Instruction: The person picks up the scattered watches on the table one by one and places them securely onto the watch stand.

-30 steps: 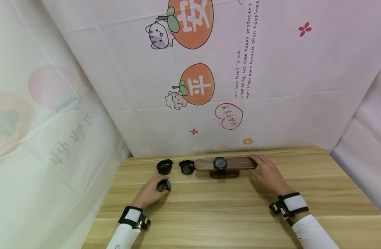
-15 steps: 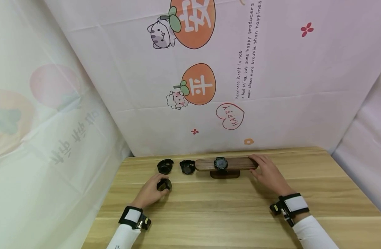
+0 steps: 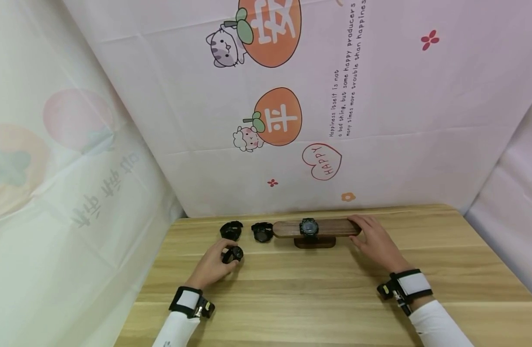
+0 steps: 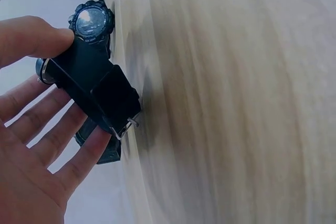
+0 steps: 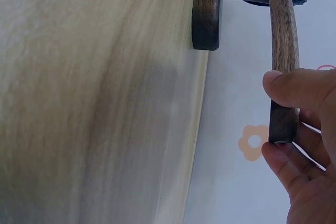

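Off the stand the right hand gripped, the left hand pinched a watch, its dial newly in view.

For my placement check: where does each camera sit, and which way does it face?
Head: worn on the head, looking forward and down at the table and stand; left hand, right hand and sleeves show.
Left wrist: worn there, facing the held watch; only that hand shows.
Right wrist: worn there, facing the stand's end; only that hand shows.
Shared: head and left wrist both show the held watch.
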The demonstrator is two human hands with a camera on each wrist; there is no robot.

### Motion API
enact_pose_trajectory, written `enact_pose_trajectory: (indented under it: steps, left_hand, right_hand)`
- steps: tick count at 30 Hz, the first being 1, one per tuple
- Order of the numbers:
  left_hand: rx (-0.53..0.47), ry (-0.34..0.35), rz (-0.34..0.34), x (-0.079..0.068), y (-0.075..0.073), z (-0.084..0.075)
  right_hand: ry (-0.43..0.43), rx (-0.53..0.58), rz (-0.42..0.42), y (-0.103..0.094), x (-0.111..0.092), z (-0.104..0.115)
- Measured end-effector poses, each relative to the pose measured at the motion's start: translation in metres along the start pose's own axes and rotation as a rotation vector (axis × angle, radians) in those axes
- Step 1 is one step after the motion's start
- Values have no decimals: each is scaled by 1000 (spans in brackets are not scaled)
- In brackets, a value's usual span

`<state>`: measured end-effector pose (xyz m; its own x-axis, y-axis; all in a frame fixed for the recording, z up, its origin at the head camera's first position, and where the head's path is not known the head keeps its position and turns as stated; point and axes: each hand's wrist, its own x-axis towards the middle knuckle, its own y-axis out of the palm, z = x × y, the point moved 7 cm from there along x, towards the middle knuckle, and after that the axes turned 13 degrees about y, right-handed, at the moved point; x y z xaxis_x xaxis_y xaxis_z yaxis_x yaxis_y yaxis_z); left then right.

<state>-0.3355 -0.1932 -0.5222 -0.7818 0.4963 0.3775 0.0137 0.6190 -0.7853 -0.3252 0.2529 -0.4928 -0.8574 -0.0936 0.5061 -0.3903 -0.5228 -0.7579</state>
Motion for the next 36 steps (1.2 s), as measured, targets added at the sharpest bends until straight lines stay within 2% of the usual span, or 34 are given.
enact_pose_trajectory:
  steps: [20, 27, 36]
  left_hand:
    - [-15, 81, -31, 10, -2, -11]
    - [-12, 74, -35, 13, 1, -11]
    - [-40, 97, -77, 19, 6, -15]
  right_hand:
    - [-6, -1, -8, -2, 0, 2]
    - [-5, -4, -3, -2, 0, 2]
    - [-2, -5, -2, -2, 0, 2]
